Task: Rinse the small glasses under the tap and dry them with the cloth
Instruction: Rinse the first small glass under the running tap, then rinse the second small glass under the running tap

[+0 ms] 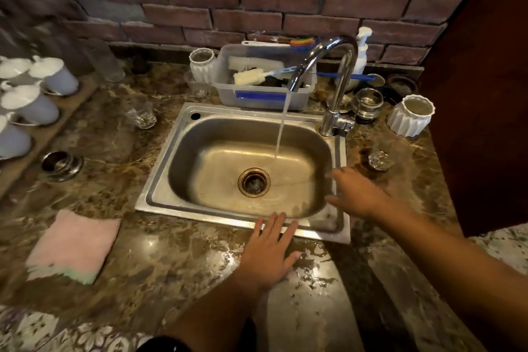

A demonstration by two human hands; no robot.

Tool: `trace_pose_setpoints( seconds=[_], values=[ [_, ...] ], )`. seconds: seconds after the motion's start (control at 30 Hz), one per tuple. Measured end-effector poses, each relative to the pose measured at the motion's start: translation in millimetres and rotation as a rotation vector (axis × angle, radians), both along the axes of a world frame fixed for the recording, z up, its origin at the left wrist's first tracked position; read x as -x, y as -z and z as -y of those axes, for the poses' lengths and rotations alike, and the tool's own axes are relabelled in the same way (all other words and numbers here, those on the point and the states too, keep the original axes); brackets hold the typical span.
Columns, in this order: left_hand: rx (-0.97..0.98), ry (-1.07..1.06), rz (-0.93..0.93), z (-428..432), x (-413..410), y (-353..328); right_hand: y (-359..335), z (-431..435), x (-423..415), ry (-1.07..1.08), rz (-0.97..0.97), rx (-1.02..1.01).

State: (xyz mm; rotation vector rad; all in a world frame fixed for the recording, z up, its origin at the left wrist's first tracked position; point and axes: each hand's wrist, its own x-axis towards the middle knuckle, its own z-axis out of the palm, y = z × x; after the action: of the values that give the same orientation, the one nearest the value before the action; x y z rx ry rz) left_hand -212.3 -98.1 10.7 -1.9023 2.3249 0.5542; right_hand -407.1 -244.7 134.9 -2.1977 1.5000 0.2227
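The left hand (270, 248) lies flat on the wet counter (171, 266), fingers straight and spread, its fingertips at the front rim of the sink (217, 111). The right hand (354, 194), fingers straight and holding nothing, hovers over the right rim. Near it stands a small faceted glass (377, 160); another glass (142, 114) stands left of the sink. The tap (340, 80) runs. Probably the near glass should be pinched firmly by its side, then turned under the stream (281, 128). The pink cloth (73, 246) lies far to the left.

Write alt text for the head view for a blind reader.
Water runs from the tap into a sink; the left hand lies flat on the counter at its front rim, the right hand reaches over its right rim. A left glass and a right glass flank it; a pink cloth lies front left.
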Motion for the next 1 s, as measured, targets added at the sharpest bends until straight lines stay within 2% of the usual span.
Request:
trace_pose_setpoints(
  seconds=[0.27,0.43,0.67,0.83,1.0],
  values=[
    [0.011,-0.255,0.109,-28,-156,-4,-2,-26,-119,-0.234,-0.009,-0.052],
    [0.051,-0.27,0.08,-34,-234,-10,2,-23,-208,-0.329,0.026,-0.035],
    [0.135,-0.24,-0.016,-37,-254,5,1,14,-339,-0.36,0.122,-0.007],
    [0.138,-0.251,-0.032,-34,-256,15,3,71,-425,-0.295,0.161,0.003],
    [0.106,-0.257,-0.085,-32,-258,20,14,120,-496,-0.32,0.14,0.058]
  ],
)
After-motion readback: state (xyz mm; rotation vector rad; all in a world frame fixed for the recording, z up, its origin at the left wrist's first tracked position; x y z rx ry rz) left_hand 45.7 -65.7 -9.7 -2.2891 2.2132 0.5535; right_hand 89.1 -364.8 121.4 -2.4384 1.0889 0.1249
